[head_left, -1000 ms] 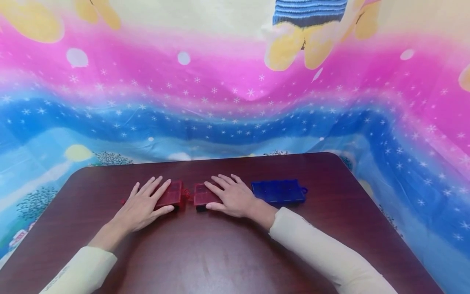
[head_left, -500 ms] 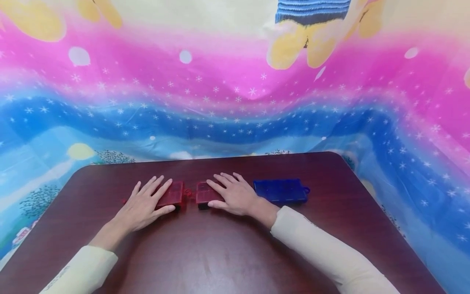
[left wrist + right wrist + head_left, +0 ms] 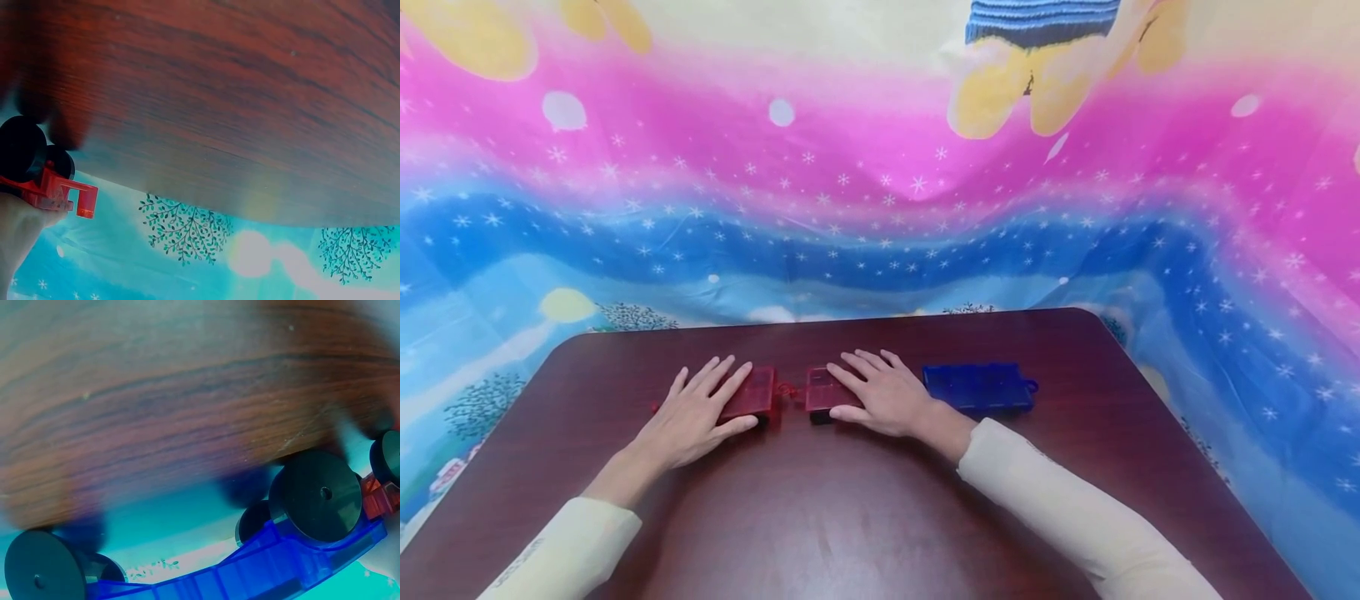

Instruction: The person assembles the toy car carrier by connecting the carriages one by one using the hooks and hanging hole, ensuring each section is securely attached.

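Observation:
My left hand (image 3: 688,417) rests flat on a translucent red toy wagon (image 3: 760,392), fingers straight and spread. Over a second red toy wagon (image 3: 817,392) lies my right hand (image 3: 883,396), with straight fingers hiding much of it. Between these two, small red hooks (image 3: 787,390) show; I cannot tell if they are linked. A translucent blue toy wagon (image 3: 977,387) stands just right of the right hand. The left wrist view shows black wheels and a red hook (image 3: 87,203). In the right wrist view are large black wheels (image 3: 319,494) on the blue wagon (image 3: 250,575).
The dark wood table (image 3: 820,517) has rounded far corners. A printed cloth (image 3: 880,192) in pink and blue hangs behind it and along both sides.
My right hand, its red wagon and the blue wagon have shifted slightly right. The gap between the red wagons has widened a little. My left hand stays nearly still.

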The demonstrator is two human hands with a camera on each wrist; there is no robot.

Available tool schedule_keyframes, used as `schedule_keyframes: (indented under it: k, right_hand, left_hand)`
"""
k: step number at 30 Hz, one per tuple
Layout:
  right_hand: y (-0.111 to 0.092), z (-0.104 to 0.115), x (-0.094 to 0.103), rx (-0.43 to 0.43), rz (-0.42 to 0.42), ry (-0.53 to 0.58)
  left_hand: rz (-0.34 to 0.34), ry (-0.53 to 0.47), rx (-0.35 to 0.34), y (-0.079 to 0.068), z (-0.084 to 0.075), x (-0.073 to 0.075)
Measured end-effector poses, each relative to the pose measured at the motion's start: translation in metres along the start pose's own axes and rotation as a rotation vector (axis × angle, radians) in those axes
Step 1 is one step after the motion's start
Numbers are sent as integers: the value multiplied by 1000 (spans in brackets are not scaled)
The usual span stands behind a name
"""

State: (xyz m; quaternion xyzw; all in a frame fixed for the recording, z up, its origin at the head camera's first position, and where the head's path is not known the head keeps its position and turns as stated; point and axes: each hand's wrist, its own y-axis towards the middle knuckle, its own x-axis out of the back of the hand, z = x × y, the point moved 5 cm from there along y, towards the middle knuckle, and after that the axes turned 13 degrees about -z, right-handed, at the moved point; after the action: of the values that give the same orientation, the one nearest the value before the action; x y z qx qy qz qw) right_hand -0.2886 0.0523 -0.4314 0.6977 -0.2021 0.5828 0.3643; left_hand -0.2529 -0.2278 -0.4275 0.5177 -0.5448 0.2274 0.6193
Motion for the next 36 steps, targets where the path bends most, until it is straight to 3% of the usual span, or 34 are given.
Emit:
schedule_keyframes:
  k: [9, 36]
  right_hand:
    - [1, 2, 1, -6, 19, -5]
    - [5, 8, 2, -11, 35, -10]
  left_hand:
    - [9, -2, 29, 1, -1, 0]
    - [19, 3, 25, 0, -3, 0]
